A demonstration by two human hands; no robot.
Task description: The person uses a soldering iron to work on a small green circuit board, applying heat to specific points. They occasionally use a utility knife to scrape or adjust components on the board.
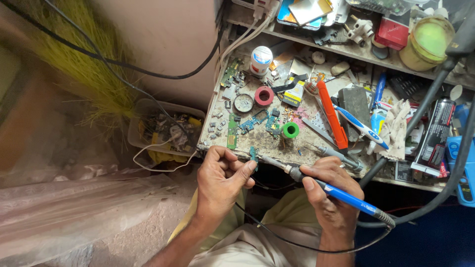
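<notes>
Pale cloth covers the lap at the bottom, a thin black cable looping across it. Just above, the left hand (pixel 221 180) pinches a small green circuit board (pixel 254 155) between thumb and fingers at the bench edge, while the right hand (pixel 332 198) clamps a blue soldering iron (pixel 341 194), its tip touching the board. Beyond lies the stained workbench (pixel 269 143), littered with parts, a green ring (pixel 290 130) and a cluttered shelf (pixel 356 49).

A small green circuit board (pixel 254 154) stands upright, touched by a blue-handled soldering iron (pixel 324 188) lying slantwise.
</notes>
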